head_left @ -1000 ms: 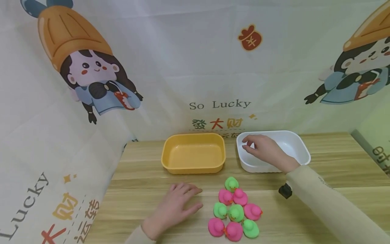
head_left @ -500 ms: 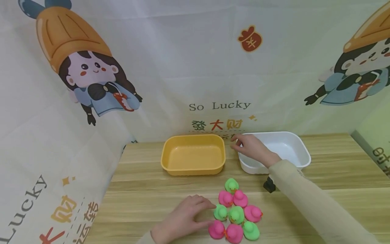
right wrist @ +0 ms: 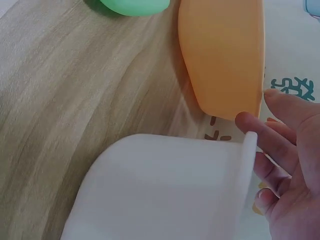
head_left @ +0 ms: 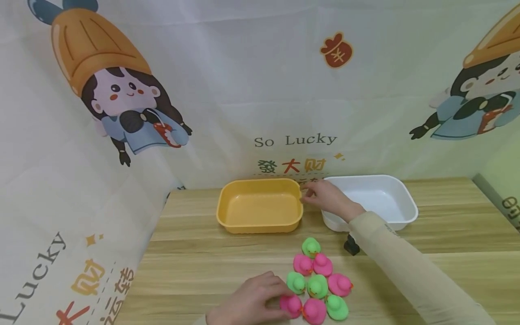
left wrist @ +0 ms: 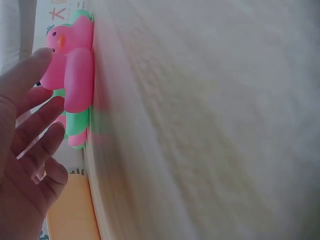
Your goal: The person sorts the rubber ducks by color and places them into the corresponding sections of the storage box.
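My left hand (head_left: 248,301) is at the front of a group of rubber ducks, thumb and fingertips right at the nearest-left pink duck (head_left: 290,307). In the left wrist view the thumb overlaps that duck's face, and the other fingers spread loosely beside its body. My right hand (head_left: 331,198) reaches over the near-left corner of a white plastic basin (head_left: 383,198). Its thumb and index finger lie close to the right end of a yellow plastic basin (head_left: 260,214), which appears orange in the right wrist view. Both basins hold nothing.
Several more pink and green ducks, among them a green duck (head_left: 311,247) at the back, stand close together on the wooden table (head_left: 195,257). A printed cloth (head_left: 227,90) hangs behind and at the left. A black wrist camera (head_left: 351,244) sits under the right sleeve.
My left hand has moved right and toward the front, from bare table to the pink duck. The right hand has gone left, from over the white basin to the yellow basin's right end.
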Available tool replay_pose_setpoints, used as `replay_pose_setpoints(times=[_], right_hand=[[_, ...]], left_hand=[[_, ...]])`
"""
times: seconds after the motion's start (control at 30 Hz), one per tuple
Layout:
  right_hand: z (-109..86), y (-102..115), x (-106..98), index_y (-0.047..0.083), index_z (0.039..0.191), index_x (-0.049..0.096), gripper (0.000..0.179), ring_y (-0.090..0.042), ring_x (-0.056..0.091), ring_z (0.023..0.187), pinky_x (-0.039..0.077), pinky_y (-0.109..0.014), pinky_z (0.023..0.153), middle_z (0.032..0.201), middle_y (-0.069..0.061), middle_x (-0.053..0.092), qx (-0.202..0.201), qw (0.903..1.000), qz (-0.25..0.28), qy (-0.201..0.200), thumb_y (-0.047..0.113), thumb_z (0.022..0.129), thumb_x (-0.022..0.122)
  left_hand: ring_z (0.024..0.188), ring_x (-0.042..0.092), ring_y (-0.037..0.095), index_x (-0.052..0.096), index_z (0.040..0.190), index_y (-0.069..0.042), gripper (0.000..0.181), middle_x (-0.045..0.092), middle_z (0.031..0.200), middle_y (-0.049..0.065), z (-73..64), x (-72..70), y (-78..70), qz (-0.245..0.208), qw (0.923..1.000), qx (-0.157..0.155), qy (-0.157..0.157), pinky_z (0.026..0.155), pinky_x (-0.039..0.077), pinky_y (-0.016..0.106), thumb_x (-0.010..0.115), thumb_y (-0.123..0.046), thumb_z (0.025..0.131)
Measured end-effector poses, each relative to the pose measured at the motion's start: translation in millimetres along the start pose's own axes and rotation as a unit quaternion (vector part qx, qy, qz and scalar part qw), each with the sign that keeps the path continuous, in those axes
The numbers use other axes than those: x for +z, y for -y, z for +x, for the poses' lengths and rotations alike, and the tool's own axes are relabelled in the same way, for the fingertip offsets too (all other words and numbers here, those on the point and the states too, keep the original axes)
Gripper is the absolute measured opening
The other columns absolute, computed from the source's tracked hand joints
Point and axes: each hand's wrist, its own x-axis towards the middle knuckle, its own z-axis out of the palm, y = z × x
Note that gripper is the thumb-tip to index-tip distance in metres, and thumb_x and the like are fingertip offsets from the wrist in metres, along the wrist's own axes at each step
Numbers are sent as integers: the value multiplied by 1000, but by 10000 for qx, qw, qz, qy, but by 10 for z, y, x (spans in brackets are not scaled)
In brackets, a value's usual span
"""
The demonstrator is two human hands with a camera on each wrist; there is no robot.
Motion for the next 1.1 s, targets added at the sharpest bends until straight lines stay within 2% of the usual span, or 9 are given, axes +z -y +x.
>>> replay_pose_setpoints(times=[0.3,0.43,0.7,0.9,1.1], right_hand=[[-3,23,47,0,127,71,36,-29,64,100,54,-43,86,104,-10,78,-191,9997,-132,-91,22,98,73],[5,19,59,-1,127,71,38,-29,63,100,52,-44,86,106,-10,78,-228,9994,-217,-116,23,97,74],[-10,3,64,0,128,71,39,-29,62,100,51,-46,89,108,-10,78,-352,9990,-242,-111,25,97,74],[-17,-7,74,1,129,70,41,-29,62,103,51,-46,90,110,-9,77,-343,9991,-250,-84,27,98,73],[-27,-2,57,3,130,70,43,-29,60,104,50,-46,91,112,-8,77,-272,9991,-315,-62,31,98,73]], left_hand=[[101,53,-4,73,126,-25,30,66,111,-18,21,31,-10,181,9992,-175,309,88,43,8,70,-40,100],[98,52,-4,74,123,-24,26,66,108,-17,40,21,-35,303,9985,-200,417,84,42,7,72,-36,100],[95,50,-4,73,123,-25,24,64,107,-19,36,-27,-55,200,9973,-408,574,81,43,8,72,-32,100],[96,53,-3,75,119,-23,21,65,107,-15,-1,-81,-63,258,9989,-318,245,82,42,8,73,-32,99],[101,61,3,76,114,-18,21,70,108,-10,4,-272,-45,680,9970,-307,-227,85,49,13,78,-29,95]])
